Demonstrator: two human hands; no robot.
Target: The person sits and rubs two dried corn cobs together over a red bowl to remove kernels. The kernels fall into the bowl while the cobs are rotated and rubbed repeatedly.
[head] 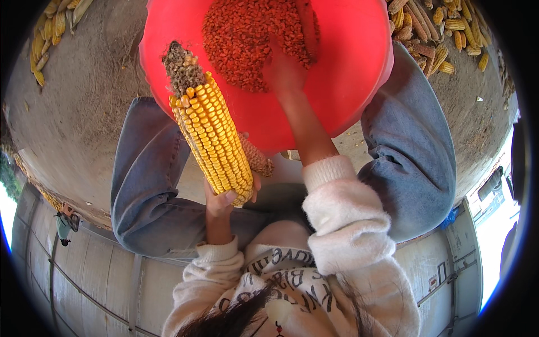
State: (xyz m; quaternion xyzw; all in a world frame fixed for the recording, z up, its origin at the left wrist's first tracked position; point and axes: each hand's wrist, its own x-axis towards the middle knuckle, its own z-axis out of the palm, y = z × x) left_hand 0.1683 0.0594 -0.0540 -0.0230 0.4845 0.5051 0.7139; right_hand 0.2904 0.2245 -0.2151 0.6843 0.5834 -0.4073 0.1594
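My left hand (pixel 221 202) grips the base of a large yellow ear of corn (pixel 214 139), which points up and to the left. Kernels cover most of the ear, while its tip is bare and frayed. Partly behind it is a shelled corncob (pixel 256 156); whether my left hand also holds this is unclear. A red plastic basin (pixel 337 92) stands between my knees with a heap of loose kernels (pixel 240 46) inside. My right hand (pixel 286 69) reaches into the basin at the heap's near edge, its fingertips partly hidden. Another cob-like piece (pixel 307 29) lies on the kernels.
Yellow ears (pixel 48 31) lie on the concrete floor (pixel 84 113) at upper left. A pile of ears and shelled cobs (pixel 438 29) is at upper right. My bent legs in jeans (pixel 147 168) flank the basin. Another person (pixel 66 223) appears far off at left.
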